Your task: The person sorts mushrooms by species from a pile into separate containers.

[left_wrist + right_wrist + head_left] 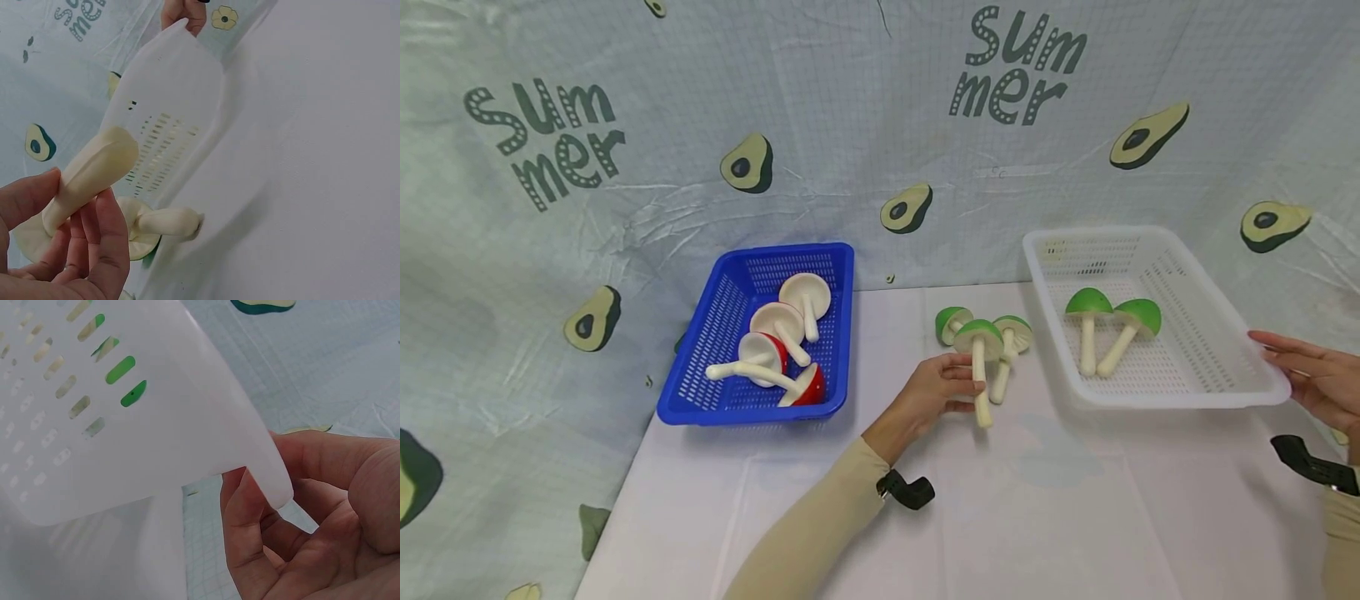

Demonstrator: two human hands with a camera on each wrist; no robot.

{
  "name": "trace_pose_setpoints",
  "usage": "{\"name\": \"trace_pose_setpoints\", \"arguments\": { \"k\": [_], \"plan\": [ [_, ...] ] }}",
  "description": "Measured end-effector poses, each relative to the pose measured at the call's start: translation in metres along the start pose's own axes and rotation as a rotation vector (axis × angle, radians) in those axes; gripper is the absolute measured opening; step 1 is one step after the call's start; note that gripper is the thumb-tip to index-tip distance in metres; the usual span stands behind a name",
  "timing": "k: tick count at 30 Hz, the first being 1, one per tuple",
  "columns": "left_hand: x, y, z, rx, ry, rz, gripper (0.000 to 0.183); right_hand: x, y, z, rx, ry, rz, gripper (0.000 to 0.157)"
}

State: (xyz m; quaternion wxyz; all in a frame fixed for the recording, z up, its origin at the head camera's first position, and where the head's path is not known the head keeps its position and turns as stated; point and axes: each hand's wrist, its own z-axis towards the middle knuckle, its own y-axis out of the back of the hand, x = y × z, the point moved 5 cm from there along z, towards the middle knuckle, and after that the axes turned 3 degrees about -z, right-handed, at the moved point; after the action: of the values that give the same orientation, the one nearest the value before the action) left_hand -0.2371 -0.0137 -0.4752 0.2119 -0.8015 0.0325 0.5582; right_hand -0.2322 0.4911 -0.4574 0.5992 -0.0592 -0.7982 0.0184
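My left hand (932, 390) pinches the stem of a green-capped toy mushroom (980, 335) between thumb and fingers, cap up. In the left wrist view its pale stem (100, 165) points toward the camera. Right behind it lie two more green-capped mushrooms, one on the left (952, 322) and one on the right (1013, 332). At the right, my right hand (1318, 379) grips the near right corner of a white basket (1180, 398). The right wrist view shows thumb and fingers on either side of its rim (265, 456). Inside the basket are two green-capped mushrooms (1087, 302).
A blue basket (756, 414) stands at the left with several red-capped mushrooms (808, 386) in it. Both baskets sit on a white-covered table (1037, 517). Behind rises a pale curtain (820, 100) printed with avocados.
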Motion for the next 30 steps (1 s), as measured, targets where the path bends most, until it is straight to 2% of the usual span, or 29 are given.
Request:
{"name": "trace_pose_setpoints", "arguments": {
  "k": [20, 30],
  "plan": [
    [-0.024, -0.02, 0.016, 0.029, -0.038, 0.027, 0.047, -0.006, 0.011, 0.01, 0.024, 0.029, 0.007, 0.028],
    [-0.03, -0.03, 0.029, 0.062, -0.056, 0.014, 0.047, -0.002, 0.002, 0.002, 0.018, 0.005, 0.017, 0.029]
  ]
}}
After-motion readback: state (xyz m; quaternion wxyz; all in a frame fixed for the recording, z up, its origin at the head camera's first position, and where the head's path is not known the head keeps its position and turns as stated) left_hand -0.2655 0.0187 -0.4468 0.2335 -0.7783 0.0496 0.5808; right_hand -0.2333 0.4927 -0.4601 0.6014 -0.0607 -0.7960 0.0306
